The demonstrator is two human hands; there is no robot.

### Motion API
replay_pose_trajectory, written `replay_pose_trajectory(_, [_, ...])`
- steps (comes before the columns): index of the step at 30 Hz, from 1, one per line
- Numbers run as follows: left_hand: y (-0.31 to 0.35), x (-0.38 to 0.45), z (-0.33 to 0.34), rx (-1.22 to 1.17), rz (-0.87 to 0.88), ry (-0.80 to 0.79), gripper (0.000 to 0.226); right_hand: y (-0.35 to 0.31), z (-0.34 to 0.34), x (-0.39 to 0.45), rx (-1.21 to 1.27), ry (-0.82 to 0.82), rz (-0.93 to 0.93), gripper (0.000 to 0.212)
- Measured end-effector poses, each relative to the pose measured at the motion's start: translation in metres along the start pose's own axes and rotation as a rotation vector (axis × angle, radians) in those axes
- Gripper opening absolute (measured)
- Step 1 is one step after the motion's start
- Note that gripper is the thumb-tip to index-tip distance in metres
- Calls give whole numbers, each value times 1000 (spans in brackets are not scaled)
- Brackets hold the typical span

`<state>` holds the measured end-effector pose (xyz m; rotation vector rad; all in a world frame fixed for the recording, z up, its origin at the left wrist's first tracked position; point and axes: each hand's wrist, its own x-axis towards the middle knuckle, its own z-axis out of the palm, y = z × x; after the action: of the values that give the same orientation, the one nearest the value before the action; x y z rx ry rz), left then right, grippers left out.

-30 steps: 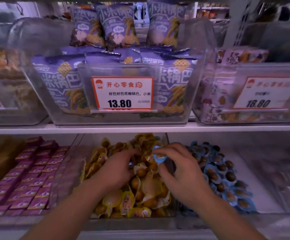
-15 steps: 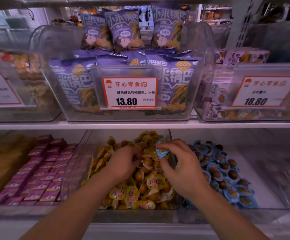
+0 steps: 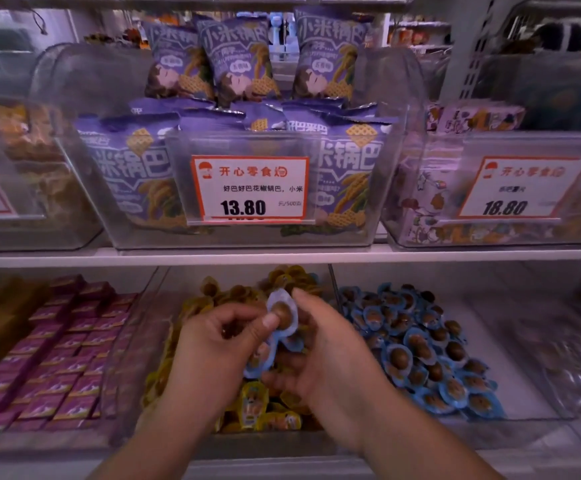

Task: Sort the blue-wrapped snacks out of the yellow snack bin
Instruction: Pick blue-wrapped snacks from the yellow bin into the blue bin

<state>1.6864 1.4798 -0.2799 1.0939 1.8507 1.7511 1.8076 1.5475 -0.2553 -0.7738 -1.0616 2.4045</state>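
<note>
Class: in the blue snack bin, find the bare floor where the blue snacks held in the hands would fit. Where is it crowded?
Bare floor lies along the blue bin's right side, between the blue pile and the right wall. The left half is packed. The yellow bin is crowded throughout.

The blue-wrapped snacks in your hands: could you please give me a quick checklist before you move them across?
1. Left hand pinches a blue-wrapped snack: ok.
2. Right hand holds blue snacks too: ok.
3. How many are held: cannot tell.
4. Blue snack bin to the right has bare space: ok.
5. Yellow snack bin free of blue ones: cannot tell, hands cover it.
</note>
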Motion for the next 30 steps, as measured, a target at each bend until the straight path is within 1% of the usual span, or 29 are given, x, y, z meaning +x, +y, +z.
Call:
replay_pose_trajectory(2, [-4, -3, -1, 260, 241, 35, 18, 2, 1, 3, 88, -8, 111, 44])
replay_pose_trajectory(3, [-5, -4, -1, 344, 358, 28, 16, 3, 2, 4, 117, -26, 150, 47])
replay_pose_trajectory(5, [-8, -6, 0, 458, 526, 16, 21, 5, 3, 7, 174, -49, 158, 41])
replay_pose_trajectory(7, [-8, -4, 2, 597, 610, 66, 31, 4, 5, 10, 229, -34, 76, 30])
replay_pose_trajectory(8, [-7, -2, 2, 632, 600, 95, 35, 3, 5, 11, 241, -16, 13, 24])
replay_pose_trajectory(9, [-5, -1, 3, 610, 562, 93, 37, 1, 3, 12, 232, 7, -58, 18])
replay_pose_trajectory(10, [-2, 0, 3, 522, 516, 44, 37, -1, 0, 13, 200, 32, -132, 14])
replay_pose_trajectory(12, [-2, -2, 6, 281, 445, -106, 38, -9, -10, 13, 72, 91, -282, 11])
replay_pose_trajectory(13, [-3, -3, 7, 212, 410, -146, 38, -16, -19, 13, -9, 125, -356, 11])
replay_pose_trajectory(14, [-6, -3, 7, 192, 368, -156, 37, -24, -29, 13, -88, 164, -429, 12])
replay_pose_trajectory(16, [-13, 0, 4, 260, 306, -145, 30, -40, -55, 14, -269, 299, -544, 13])
replay_pose_trajectory(17, [-18, 2, 2, 340, 296, -163, 29, -48, -70, 14, -395, 389, -572, 13])
replay_pose_trajectory(18, [-23, 4, -1, 453, 299, -209, 31, -55, -86, 16, -560, 480, -571, 12])
replay_pose_trajectory(19, [-27, 6, -5, 578, 307, -282, 38, -60, -100, 18, -771, 547, -533, 9])
replay_pose_trajectory(20, [-29, 8, -8, 694, 313, -362, 47, -62, -113, 20, -1009, 579, -472, 13])
replay_pose_trajectory(21, [-32, 8, -10, 784, 303, -434, 56, -60, -122, 22, -1212, 585, -414, 22])
replay_pose_trajectory(22, [-33, 8, -12, 846, 280, -486, 64, -56, -127, 24, -1324, 596, -389, 29])
replay_pose_trajectory(23, [-34, 8, -13, 884, 253, -522, 70, -52, -125, 26, -1346, 604, -416, 31])
replay_pose_trajectory(24, [-36, 7, -14, 907, 230, -545, 73, -46, -119, 27, -1301, 580, -486, 31])
replay_pose_trajectory(26, [-36, 7, -14, 928, 196, -570, 77, -33, -99, 29, -1140, 416, -596, 40])
replay_pose_trajectory(27, [-34, 8, -13, 937, 185, -580, 78, -24, -90, 31, -1119, 344, -612, 47])
replay_pose_trajectory(28, [-34, 8, -13, 943, 174, -594, 82, -17, -83, 33, -1158, 320, -627, 52])
replay_pose_trajectory(30, [-34, 6, -10, 953, 135, -636, 95, -6, -77, 37, -1257, 346, -677, 48])
